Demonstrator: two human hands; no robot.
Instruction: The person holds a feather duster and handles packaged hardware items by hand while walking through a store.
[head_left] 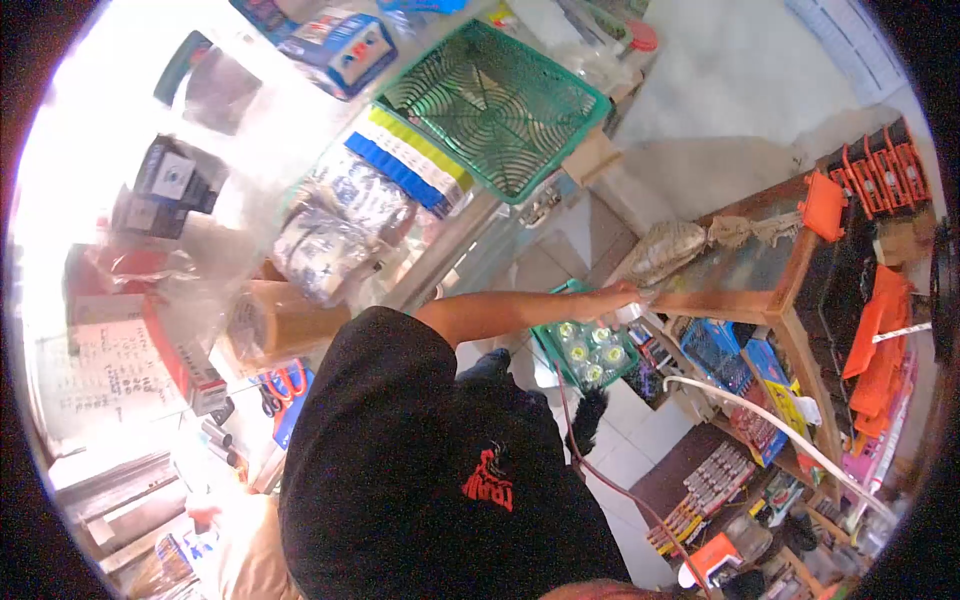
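Seemingly small and light, the white piece [628, 313] is at the left hand [612, 300], close to the cabinet's [720, 303] corner. It looks fairly stiff, best pinched by its sides. The fingers look bent, but I cannot tell whether they grasp it; the right hand is out of view. Below, a green crate [545, 350] holds clear packs [578, 352] with yellowish centres, probably slippery. The openwork basket [495, 118] rests by the counter's [440, 260] edge, beside yellow and blue boxes [410, 165].
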